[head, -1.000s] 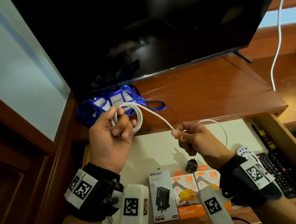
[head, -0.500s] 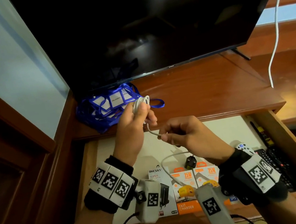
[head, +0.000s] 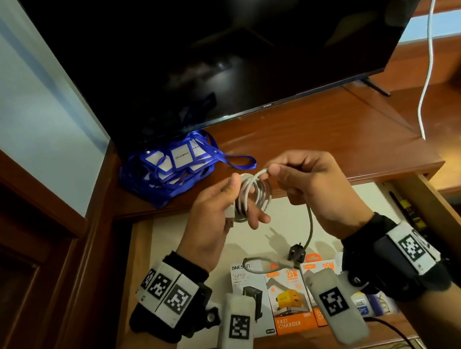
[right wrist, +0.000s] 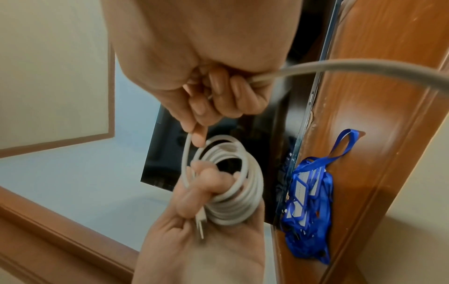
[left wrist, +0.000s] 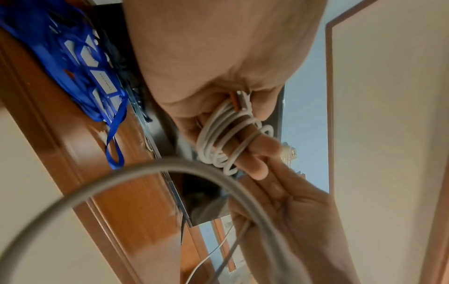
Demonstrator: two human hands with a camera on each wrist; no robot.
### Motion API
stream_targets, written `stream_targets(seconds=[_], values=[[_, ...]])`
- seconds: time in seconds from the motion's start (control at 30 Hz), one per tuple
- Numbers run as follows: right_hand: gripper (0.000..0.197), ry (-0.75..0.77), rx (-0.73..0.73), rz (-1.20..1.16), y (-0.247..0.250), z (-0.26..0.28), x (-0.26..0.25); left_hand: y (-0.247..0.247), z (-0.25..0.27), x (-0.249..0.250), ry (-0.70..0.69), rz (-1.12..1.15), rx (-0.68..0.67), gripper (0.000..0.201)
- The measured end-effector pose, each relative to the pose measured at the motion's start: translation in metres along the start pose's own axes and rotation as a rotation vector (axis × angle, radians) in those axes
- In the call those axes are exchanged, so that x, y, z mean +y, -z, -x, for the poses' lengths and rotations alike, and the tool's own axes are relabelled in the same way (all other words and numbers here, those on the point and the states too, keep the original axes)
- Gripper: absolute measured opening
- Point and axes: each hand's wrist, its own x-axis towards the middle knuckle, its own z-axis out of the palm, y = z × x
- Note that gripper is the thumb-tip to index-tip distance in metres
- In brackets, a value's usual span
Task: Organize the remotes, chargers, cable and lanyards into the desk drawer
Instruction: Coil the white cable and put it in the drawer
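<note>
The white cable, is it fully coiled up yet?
Not fully. Most of the white cable is looped around the left hand, but a loose tail hangs from the right hand.

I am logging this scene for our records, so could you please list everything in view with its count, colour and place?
white charging cable: one, white, coiled in the left hand, loose tail hanging into the drawer
blue lanyards with white cards: a pile, blue, on the desk top by the television
boxed chargers: three, one white and two orange, at the drawer front
black plug: one, black, on the drawer floor
wooden desk drawer: one, brown, pulled open
black television: one, on the desk
left hand: holds the coil
right hand: pinches the cable
</note>
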Motion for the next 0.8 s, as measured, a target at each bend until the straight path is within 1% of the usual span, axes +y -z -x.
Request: stream_targets(seconds=[0.1, 0.2, 0.3, 0.4, 0.5, 0.6, 0.67, 0.8], values=[[0.016, 0.001, 0.001, -0.036, -0.007, 0.001, 0.001, -0.001, 0.002, 0.002, 0.028, 0.099, -0.008, 0.040], [0.013, 0.025, -0.019, -0.108, -0.018, 0.003, 0.004, 0.001, 0.002, 0.002, 0.042, 0.186, 0.019, 0.043], [0.011, 0.037, -0.041, -0.180, -0.026, 0.005, 0.006, 0.006, 0.001, 0.003, 0.035, 0.179, 0.000, 0.041], [0.002, 0.076, -0.009, -0.114, -0.023, 0.000, 0.016, 0.015, 0.001, 0.009, 0.080, 0.113, -0.063, 0.035], [0.011, 0.061, -0.001, -0.044, -0.015, -0.004, 0.028, 0.022, 0.002, 0.016, 0.101, 0.122, -0.073, 0.029], [0.017, -0.018, -0.005, -0.085, -0.005, -0.001, 0.042, 0.030, -0.001, 0.026, 0.055, 0.260, -0.001, 0.025], [0.014, -0.069, 0.030, -0.106, 0.001, 0.001, 0.052, 0.036, -0.005, 0.032, 0.018, 0.332, 0.057, 0.022], [0.012, -0.077, 0.117, -0.049, 0.007, -0.002, 0.068, 0.040, -0.009, 0.033, -0.075, 0.409, 0.158, 0.021]])
